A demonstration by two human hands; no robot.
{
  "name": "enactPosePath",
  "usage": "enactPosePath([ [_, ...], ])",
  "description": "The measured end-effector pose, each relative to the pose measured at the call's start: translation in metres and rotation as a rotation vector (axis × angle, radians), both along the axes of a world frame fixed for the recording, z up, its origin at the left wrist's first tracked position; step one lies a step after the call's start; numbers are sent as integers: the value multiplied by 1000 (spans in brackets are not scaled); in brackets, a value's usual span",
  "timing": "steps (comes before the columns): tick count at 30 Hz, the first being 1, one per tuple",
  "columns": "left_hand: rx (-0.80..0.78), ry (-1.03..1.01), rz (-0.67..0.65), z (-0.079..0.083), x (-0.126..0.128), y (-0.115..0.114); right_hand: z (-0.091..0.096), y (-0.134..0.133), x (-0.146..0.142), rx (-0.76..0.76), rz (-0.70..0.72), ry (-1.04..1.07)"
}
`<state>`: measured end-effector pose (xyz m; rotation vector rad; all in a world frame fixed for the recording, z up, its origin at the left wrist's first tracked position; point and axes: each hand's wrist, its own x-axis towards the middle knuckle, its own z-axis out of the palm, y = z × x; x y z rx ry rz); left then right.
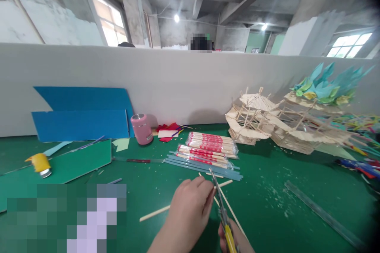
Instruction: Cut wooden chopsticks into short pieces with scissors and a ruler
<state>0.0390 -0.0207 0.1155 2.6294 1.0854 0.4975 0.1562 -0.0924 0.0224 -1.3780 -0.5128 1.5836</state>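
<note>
Right hand: at the bottom of the view, our right hand [236,237] is closed round a long metal cutting tool with yellow handles [222,211].
Tool's line: its long axis runs away from us, tip leaning slightly left; the blades cross a slim pale wooden stick [157,212], and whether they touch it we cannot tell.
Left hand: our left hand [192,201] is drawn in narrow, pinching that stick.
Stick's line: it slants from near left to far right, one end out on each side of the fingers.
Loose stick: a second thin pale stick [233,211] lies slanted just right of the blades.
Room on the right: we see green tabletop [267,221] with pale crumbs, as far as a clear flat plastic strip [322,211].
Beyond the hands: flat grey-blue strips [196,168] lie side by side.
Packs: clear plastic packs with red bands [212,139] hold pale sticks.
Cup: a pink cylindrical cup [141,128] stands upright; we cannot see inside.
Far edge: the tabletop meets a white partition [178,83], a pale wooden pavilion model [258,102] near it.
</note>
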Motion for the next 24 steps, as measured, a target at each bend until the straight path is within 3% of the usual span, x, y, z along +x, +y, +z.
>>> enactPosePath([
  [3,-18,-42,-17,1,-1,1,-5,2,-1,-99,-28,75],
  [9,-165,-107,-40,5,-6,2,-13,0,0,-87,-51,41],
  [19,132,21,24,-4,3,-2,-1,1,2,-66,22,62],
  [24,101,29,-3,1,0,-3,-10,4,-3,-32,36,112],
])
